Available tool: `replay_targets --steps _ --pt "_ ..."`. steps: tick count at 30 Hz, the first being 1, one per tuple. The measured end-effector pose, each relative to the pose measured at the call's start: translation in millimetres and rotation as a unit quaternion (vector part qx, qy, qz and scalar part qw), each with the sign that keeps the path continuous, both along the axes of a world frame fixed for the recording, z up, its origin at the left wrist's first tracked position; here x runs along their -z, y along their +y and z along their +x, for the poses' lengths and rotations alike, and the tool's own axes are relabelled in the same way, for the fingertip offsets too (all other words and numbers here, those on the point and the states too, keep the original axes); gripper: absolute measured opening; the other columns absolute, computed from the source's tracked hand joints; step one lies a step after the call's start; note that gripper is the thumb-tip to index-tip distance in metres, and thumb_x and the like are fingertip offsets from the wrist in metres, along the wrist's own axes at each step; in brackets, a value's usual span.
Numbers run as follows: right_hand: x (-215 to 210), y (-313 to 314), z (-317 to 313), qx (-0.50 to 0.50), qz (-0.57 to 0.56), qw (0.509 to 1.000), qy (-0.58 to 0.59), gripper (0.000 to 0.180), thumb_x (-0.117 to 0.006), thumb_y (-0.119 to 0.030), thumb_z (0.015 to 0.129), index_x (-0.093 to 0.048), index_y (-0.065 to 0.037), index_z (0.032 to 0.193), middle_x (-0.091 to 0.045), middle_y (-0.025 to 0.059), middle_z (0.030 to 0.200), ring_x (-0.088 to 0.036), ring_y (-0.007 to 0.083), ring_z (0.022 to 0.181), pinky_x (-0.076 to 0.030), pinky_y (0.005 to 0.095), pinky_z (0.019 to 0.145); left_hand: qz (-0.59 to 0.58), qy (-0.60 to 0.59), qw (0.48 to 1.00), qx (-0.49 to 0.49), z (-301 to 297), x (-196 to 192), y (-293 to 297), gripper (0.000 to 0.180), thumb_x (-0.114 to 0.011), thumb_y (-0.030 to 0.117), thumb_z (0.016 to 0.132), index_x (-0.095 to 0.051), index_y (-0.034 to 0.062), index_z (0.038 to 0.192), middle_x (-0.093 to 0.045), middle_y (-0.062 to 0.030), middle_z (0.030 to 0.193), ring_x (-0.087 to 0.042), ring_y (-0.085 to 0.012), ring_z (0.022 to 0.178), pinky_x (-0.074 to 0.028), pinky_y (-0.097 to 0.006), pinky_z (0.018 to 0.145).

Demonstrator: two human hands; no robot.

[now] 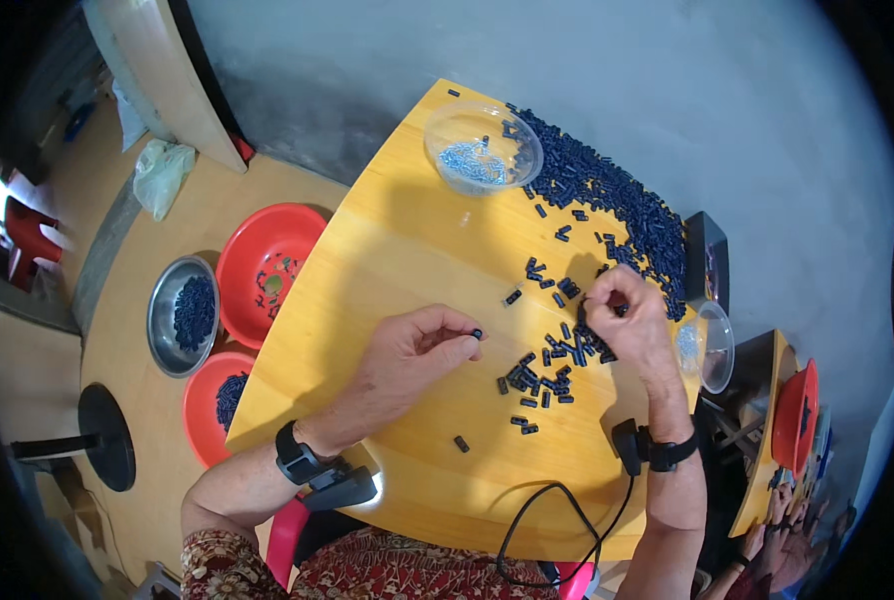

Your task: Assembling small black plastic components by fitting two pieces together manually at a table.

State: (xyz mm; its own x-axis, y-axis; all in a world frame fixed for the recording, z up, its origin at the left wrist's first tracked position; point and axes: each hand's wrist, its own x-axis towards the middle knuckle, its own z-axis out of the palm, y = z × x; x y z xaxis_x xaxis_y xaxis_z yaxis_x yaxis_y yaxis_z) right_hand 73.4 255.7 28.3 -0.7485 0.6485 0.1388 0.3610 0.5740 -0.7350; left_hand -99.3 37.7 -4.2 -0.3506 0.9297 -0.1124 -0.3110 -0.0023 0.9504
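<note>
Your left hand (412, 350) pinches one small black part (477, 334) at its fingertips. Your right hand (627, 325) is curled shut over the scattered parts (547, 370), its hold hidden; the big pile (617, 195) lies at one o'clock.

We see bright, even daylight on the yellow table (407, 250), with soft shadows falling toward us under the left hand (417, 350) and right hand (632, 320). Glare glints off the clear bowl (482, 150). Fisheye bending curves the edges, and the corners go black.
</note>
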Motion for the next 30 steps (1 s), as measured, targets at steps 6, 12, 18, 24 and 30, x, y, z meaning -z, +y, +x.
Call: replay_targets --steps 6,12,18,24,30 --pt "-51 -31 -52 -0.024 -0.116 0.993 -0.028 0.005 -0.063 -0.001 0.081 -0.060 -0.001 0.076 -0.055 -0.0039 0.067 -0.047 0.0029 0.062 -0.041 0.0207 0.056 -0.001 0.010 1.000 0.022 -1 7 -2 0.019 -0.061 0.012 0.095 -0.063 -0.0006 0.108 -0.065 -0.0028 0.098 -0.061 -0.0094 0.093 -0.048 -0.025 0.086" --pt "-46 -30 -93 -0.121 -0.171 0.971 0.115 0.008 -0.066 -0.004 0.082 -0.060 0.001 0.079 -0.057 -0.0014 0.066 -0.050 0.0073 0.060 -0.041 0.0272 0.054 -0.020 0.040 0.999 0.005 -2 2 1 0.018 -0.062 0.011 0.094 -0.063 -0.0010 0.108 -0.066 -0.0028 0.098 -0.062 -0.0094 0.092 -0.050 -0.025 0.085" --pt "-3 9 -57 -0.051 0.060 0.993 -0.085 0.007 -0.066 -0.003 0.077 -0.061 -0.001 0.082 -0.058 0.0096 0.071 -0.057 0.0212 0.063 -0.047 0.0330 0.061 -0.022 0.051 0.998 0.021 -1 5 1 0.018 -0.062 0.011 0.094 -0.063 -0.0013 0.107 -0.066 -0.0028 0.096 -0.062 -0.0092 0.091 -0.050 -0.024 0.085" --pt "19 12 -55 -0.040 0.034 0.996 -0.070 0.007 -0.068 -0.001 0.076 -0.061 -0.002 0.079 -0.058 0.0075 0.073 -0.058 0.0186 0.065 -0.048 0.0316 0.062 -0.020 0.043 0.999 0.021 -3 8 0 0.017 -0.062 0.010 0.094 -0.063 -0.0014 0.106 -0.066 -0.0025 0.095 -0.062 -0.0088 0.091 -0.050 -0.024 0.085" --pt "6 0 -51 -0.056 0.041 0.995 -0.071 0.006 -0.068 0.000 0.077 -0.062 -0.002 0.079 -0.057 0.0047 0.074 -0.055 0.0144 0.067 -0.046 0.0285 0.062 -0.007 0.033 0.999 0.004 -1 7 4 0.018 -0.061 0.010 0.094 -0.062 -0.0018 0.108 -0.066 -0.0032 0.097 -0.062 -0.0096 0.092 -0.049 -0.024 0.086"
